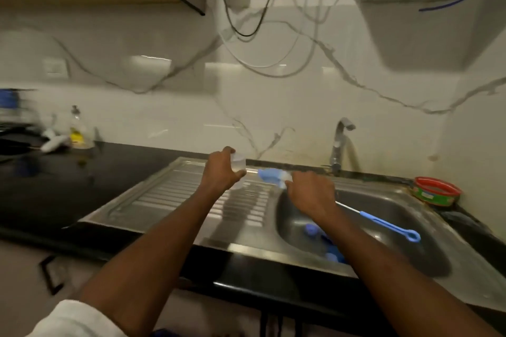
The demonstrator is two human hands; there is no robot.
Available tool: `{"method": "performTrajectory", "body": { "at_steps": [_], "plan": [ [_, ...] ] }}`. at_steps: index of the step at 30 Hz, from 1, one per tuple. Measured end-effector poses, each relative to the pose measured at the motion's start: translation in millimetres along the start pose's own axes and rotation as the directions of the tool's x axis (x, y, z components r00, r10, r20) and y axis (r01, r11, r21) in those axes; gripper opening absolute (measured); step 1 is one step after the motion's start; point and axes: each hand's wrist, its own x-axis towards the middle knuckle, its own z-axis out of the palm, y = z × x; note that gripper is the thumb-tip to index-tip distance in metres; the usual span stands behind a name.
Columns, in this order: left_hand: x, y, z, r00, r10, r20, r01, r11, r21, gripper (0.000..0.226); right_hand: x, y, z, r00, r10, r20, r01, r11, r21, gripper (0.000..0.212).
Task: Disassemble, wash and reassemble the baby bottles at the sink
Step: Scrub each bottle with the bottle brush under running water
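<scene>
My left hand (220, 169) grips a clear baby bottle body (238, 165) above the ribbed drainboard (175, 194), its open end turned to the right. My right hand (309, 194) holds a blue bottle brush just behind its sponge head (271, 175), which points at the bottle's mouth a short way off. The brush's thin shaft and blue handle with a loop end (391, 226) stick out to the right over the sink basin (397, 216). Blue bottle parts (312, 229) lie at the bottom of the basin, partly hidden by my right forearm.
A tap (339, 142) stands behind the basin. A round tin with a red rim (435, 190) sits at the sink's back right corner. At the far left of the dark counter (82, 186) stand a soap dispenser bottle (76, 128) and blurred items. Cables hang on the wall above.
</scene>
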Motion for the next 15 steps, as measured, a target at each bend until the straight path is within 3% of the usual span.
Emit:
{"method": "performTrajectory", "body": {
  "at_steps": [6,15],
  "plan": [
    [-6.6,-90.3,-79.5,0.982,-0.188,-0.023,0.190,0.979,0.070,0.070,26.3,-118.0,18.5,0.986,-0.142,0.091,0.126,0.979,0.163,0.027],
    [-15.3,-171.8,-137.5,0.935,-0.345,-0.083,0.353,0.926,0.134,0.070,45.4,-223.7,34.7,0.968,-0.244,0.065,0.228,0.955,0.190,0.022]
  ]
}}
